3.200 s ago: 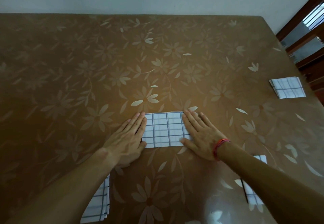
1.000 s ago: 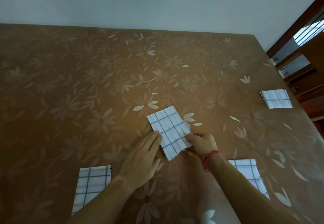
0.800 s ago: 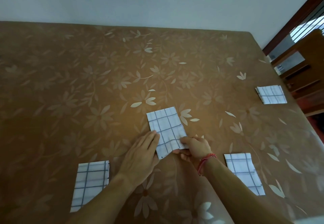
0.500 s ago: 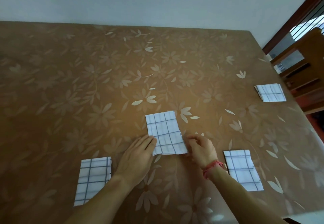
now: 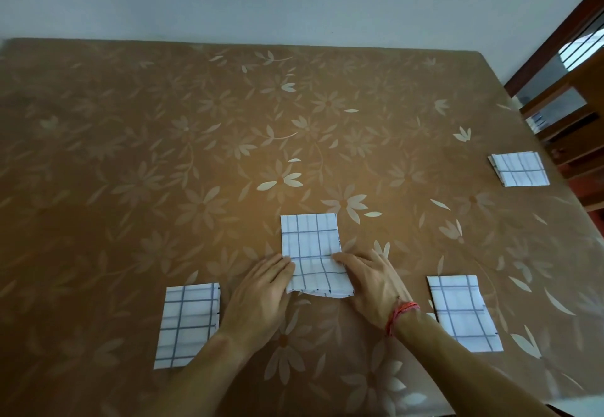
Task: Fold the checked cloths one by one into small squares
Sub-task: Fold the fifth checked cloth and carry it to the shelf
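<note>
Near left on the surface (image 5: 163,155): the left cloth (image 5: 188,325), folded, lying flat, nobody touching it.

Next, the left hand (image 5: 261,295): palm down, fingers (image 5: 281,266) straight & together. The tips touch the left edge of the middle cloth (image 5: 310,243), curled round nothing.

Middle cloth = the one being worked. It's a narrow oblong w/ its long side running near-to-far, at the surface's near centre, btw the two hands. Its near end looks a bit rumpled & lifted.

The right hand (image 5: 369,279), w/ a red wrist band (image 5: 400,315), is flat too. Its fingers (image 5: 346,258) lie stretched on the cloth's right edge, no pinch visible. Can't tell if any tips sit under the edge.

Step, as I read it: the oblong lies straight, so the last half-fold is prob. due. Next move needs both hands to pinch the near corners, lift them over to the far edge, match corners, then press the crease flat. The cloth looks thin & limp, so the corners may slip out of line.

Further right: the right cloth (image 5: 462,312), near, beside the right forearm. Then the far cloth (image 5: 519,173) by the right rim, layers showing at its left side.

Count: 4 checked cloths, 1 under the hands & 3 lying apart; 2 hands; 1 wrist band.
</note>
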Demonstrator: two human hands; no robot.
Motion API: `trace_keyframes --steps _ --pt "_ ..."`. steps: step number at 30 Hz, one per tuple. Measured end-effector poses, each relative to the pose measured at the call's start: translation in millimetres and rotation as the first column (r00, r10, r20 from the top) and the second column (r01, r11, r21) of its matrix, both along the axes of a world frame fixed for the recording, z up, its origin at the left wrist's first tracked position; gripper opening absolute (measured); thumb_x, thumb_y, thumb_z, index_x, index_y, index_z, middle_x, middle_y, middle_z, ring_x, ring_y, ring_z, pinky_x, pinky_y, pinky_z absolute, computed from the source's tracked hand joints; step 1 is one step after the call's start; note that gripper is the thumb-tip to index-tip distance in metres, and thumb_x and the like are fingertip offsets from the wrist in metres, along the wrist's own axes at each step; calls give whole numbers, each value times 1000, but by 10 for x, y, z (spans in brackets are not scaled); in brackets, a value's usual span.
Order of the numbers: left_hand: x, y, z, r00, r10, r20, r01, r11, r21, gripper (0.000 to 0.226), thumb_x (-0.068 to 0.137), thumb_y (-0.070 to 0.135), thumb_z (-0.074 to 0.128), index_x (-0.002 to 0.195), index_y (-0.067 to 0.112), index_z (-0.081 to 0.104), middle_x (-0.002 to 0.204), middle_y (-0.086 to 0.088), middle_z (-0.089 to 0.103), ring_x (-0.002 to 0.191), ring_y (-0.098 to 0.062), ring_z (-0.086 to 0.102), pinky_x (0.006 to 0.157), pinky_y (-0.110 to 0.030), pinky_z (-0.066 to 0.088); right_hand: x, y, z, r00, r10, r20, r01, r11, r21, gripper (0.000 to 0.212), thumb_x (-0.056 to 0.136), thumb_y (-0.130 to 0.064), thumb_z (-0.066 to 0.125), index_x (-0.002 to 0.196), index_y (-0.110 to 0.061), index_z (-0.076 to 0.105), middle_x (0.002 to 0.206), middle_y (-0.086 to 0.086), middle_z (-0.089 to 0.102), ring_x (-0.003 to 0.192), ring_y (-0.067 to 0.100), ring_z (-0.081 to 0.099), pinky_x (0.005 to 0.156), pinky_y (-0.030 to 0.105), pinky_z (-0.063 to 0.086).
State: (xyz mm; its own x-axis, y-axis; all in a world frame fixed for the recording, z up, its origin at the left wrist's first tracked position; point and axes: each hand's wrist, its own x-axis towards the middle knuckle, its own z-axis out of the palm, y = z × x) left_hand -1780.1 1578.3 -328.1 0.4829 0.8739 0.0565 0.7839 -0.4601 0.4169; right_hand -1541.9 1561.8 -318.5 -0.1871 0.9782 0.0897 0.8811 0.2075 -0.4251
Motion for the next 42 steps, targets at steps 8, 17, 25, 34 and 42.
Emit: trace_keyframes --steps 8,17,25,34,42 --pt "48 108 13 988 115 102 -122 990 65 31 89 30 48 108 16 69 101 8 69 102 -9 51 86 -26 40 -10 134 -73 990 -116 -86 111 992 -53 43 72 -18 70 115 -23 62 98 -8 70 87 17 56 75 32 51" --pt "87 342 -114 927 370 54 -360 922 -142 31 88 49 46 115 36 52 92 14 62 95 -15 54 79 -38 49 -59 355 -48 949 -300 -92 278 940 -195 18 83 -39 62 92 -25 57 82 -11 59 82 12 52 65 19 37" --pt "106 479 -143 941 338 -18 -339 937 -87 40 92 47 46 130 35 48 91 12 62 95 -15 51 86 -34 42 -148 502 -86 925 -349 -148 308 919 -245 45 83 -35 63 126 -30 51 90 -10 59 89 12 50 71 25 38" --pt "113 513 -106 984 159 -74 -150 982 116 48 94 27 46 140 12 45 142 -3 47 130 -20 42 98 -38 42 -201 525 -137 938 -336 -80 316 929 -195 52 86 -37 60 134 -28 43 115 -4 57 99 19 53 85 38 49" --pt "83 617 -216 969 13 -245 11 995 96 51 100 31 32 144 8 42 156 -5 32 148 -16 18 111 -38 32 -263 546 -84 925 -379 -12 367 904 -219 51 89 -40 55 136 -31 38 115 -1 48 93 20 54 80 37 51"
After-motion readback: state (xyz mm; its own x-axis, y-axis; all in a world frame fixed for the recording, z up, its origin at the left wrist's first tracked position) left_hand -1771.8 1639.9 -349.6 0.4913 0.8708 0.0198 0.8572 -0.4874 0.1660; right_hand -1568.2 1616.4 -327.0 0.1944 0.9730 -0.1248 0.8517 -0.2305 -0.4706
